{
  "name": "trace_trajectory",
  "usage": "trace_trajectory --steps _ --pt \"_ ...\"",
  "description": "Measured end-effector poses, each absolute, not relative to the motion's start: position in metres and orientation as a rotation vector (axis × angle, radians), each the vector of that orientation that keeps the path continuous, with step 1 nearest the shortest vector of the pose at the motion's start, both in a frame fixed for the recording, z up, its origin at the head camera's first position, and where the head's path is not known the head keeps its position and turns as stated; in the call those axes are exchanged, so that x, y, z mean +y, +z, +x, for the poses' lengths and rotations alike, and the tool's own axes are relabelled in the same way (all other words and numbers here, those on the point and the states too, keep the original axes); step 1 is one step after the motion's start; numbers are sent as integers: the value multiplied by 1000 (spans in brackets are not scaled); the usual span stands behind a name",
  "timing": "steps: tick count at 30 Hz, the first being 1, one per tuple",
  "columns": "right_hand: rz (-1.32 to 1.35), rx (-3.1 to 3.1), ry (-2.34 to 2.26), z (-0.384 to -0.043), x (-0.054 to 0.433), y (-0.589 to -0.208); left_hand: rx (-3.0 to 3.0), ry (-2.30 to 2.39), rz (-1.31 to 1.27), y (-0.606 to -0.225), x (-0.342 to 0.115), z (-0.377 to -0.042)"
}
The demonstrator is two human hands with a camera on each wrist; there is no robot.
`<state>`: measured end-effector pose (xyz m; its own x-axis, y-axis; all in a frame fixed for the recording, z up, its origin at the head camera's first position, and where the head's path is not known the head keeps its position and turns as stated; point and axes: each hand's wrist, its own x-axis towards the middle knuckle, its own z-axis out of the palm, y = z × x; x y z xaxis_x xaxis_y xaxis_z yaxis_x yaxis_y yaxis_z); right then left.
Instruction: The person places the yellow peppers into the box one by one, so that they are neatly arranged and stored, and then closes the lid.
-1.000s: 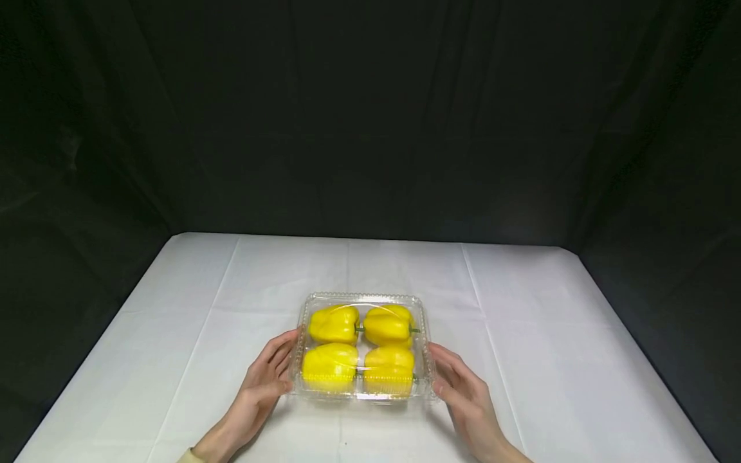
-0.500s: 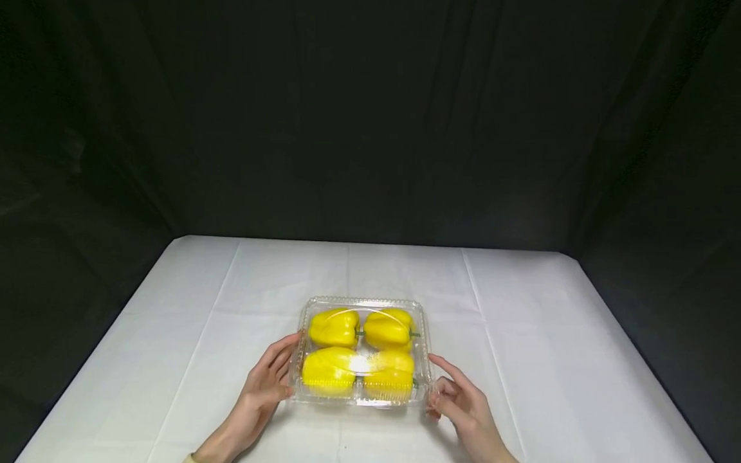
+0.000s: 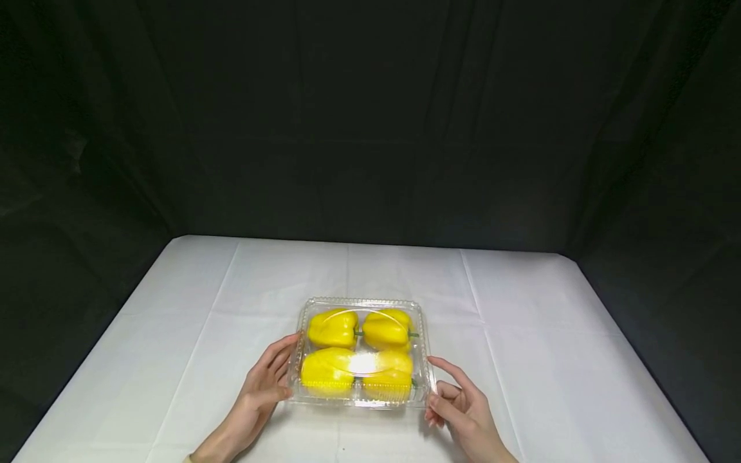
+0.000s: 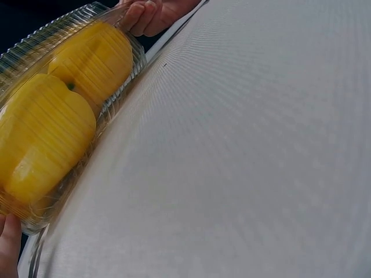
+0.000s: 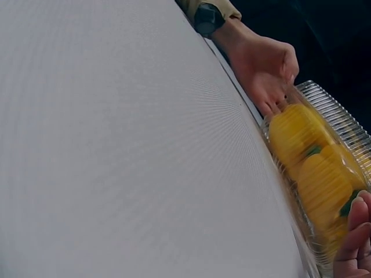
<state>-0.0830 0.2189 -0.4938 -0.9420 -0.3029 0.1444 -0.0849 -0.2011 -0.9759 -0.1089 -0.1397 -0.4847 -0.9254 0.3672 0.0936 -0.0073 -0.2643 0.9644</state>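
Note:
A clear plastic clamshell container with a ribbed rim holds several yellow bell peppers with green stems, seen through its lid. My left hand grips its left side, fingers along the edge and thumb on the near left corner. At the near right corner, my right hand pinches the rim with its thumb; the index finger reaches along the side and the other fingers curl under the corner. Both wrist views show the ribbed side wall and peppers behind it. The right wrist view shows fingertips beside the container.
The container is near the front middle of a table covered with a creased white cloth. Black curtains surround the table at the back and both sides. A dark watch is on the left wrist below a beige sleeve.
My right hand has shifted slightly down along the container's right side, its lower fingers curling under the near corner. A bright glare now shows on the lid. My left hand keeps its hold.

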Motion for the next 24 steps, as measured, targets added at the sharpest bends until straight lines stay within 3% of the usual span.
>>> trace_trajectory --steps 24 --pt "-400 1955 -2380 -78 228 -497 1880 2272 417 -488 -134 -112"
